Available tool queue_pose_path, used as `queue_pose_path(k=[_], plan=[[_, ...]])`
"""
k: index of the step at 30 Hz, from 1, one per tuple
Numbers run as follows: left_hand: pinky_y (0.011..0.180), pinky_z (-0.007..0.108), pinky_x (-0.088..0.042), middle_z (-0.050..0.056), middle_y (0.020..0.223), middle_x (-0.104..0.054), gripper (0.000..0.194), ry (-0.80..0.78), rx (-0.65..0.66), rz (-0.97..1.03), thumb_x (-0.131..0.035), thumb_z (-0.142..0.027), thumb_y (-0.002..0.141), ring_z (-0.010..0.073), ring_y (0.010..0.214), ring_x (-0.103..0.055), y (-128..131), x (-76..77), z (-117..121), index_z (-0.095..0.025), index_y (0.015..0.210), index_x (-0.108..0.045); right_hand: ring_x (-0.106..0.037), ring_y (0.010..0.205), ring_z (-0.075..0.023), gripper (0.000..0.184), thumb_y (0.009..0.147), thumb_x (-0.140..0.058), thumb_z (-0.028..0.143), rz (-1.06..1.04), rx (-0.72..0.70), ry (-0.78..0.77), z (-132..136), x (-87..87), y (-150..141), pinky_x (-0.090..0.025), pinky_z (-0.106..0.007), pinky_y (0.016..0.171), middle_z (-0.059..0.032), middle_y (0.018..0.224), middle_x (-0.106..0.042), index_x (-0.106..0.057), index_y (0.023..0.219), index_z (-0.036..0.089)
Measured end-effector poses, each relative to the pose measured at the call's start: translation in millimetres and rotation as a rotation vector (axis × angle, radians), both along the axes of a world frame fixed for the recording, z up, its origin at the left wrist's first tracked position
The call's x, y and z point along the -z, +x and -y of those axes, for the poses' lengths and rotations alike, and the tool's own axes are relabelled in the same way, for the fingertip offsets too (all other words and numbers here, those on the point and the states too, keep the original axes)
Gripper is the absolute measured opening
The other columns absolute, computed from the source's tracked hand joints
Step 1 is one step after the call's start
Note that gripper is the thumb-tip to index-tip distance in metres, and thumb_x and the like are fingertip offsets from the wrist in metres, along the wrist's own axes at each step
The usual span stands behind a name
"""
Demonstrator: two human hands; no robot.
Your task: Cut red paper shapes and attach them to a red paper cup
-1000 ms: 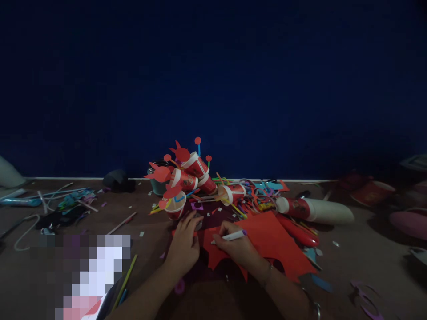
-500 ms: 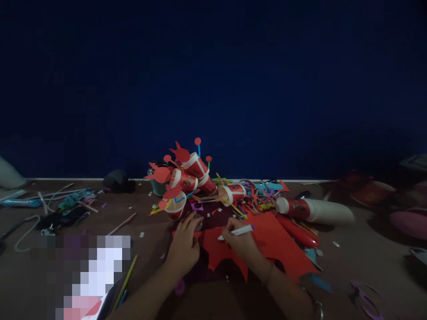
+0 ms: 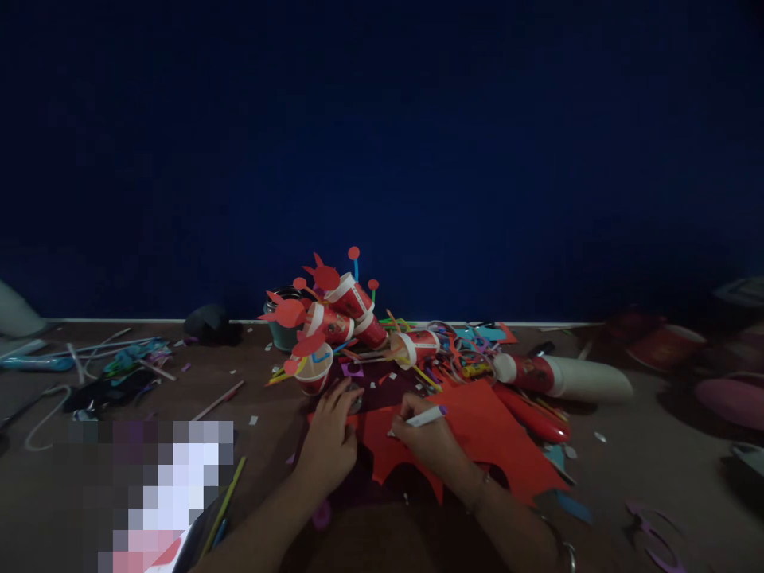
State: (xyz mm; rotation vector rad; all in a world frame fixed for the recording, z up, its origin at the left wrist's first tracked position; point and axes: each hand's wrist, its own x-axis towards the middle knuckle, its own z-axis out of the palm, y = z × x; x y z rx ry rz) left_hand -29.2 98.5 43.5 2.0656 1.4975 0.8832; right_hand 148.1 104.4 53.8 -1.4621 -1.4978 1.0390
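My brown tbl. (image 3: 268,458), dark-blue wall (image 3: 382,159) behind. Ctr. back, I have: red-&-wht. paper cups (image 3: 353,296), piled, w/ red cutouts (image 3: 286,312), some on straws (image 3: 356,270); dark pot (image 3: 280,333) just to L; sideways cup (image 3: 422,347), R of pile. Further R: long wht. cylinder (image 3: 590,380), lying flat; glossy red tubular item (image 3: 544,419) near it, which I can't ID. To my L: blue-green tangle (image 3: 134,358); blk. bundle (image 3: 206,322) near wall; pink straw (image 3: 220,400); yel. stick (image 3: 225,504). Near my R: purple looped piece (image 3: 646,528), blue scrap (image 3: 574,506). Pale bits (image 3: 254,420) scattered about.
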Motion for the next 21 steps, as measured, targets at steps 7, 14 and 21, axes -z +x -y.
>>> queue_pose_path(k=[7, 14, 21], plan=[[0.106, 0.046, -0.027, 0.009, 0.138, -0.038, 0.062, -0.022, -0.001, -0.018, -0.04, 0.005, 0.064, 0.0238, 0.128, -0.032, 0.4, -0.3, -0.1, -0.019, 0.12, -0.05, -0.035, 0.045, -0.0082, 0.018, 0.063, -0.05, 0.02, 0.002, -0.007, -0.005, 0.4, 2.9, 0.6, -0.026, -0.019, 0.042, 0.008, 0.045, -0.038, -0.036, 0.052, 0.021], [0.107, 0.045, -0.027, 0.01, 0.138, -0.038, 0.064, -0.032, -0.003, -0.028, -0.039, 0.006, 0.061, 0.024, 0.128, -0.032, 1.3, -3.0, 0.5, -0.018, 0.119, -0.051, -0.04, 0.039, -0.0101, 0.025, 0.07, -0.051, 0.035, -0.139, 0.08, -0.027, -7.3, 1.6, 2.2, -0.029, -0.021, 0.04, 0.0073, 0.039, -0.041, -0.037, 0.053, 0.023], [0.106, 0.046, -0.027, 0.009, 0.139, -0.037, 0.065, -0.027, 0.0, -0.027, -0.04, 0.007, 0.061, 0.0248, 0.128, -0.033, 0.6, -1.5, 0.8, -0.019, 0.12, -0.05, -0.045, 0.049, -0.0115, 0.022, 0.07, -0.059, 0.033, -0.03, 0.11, 0.171, -7.5, -3.4, 5.9, -0.034, -0.022, 0.046, 0.0046, 0.052, -0.047, -0.043, 0.059, 0.022]])
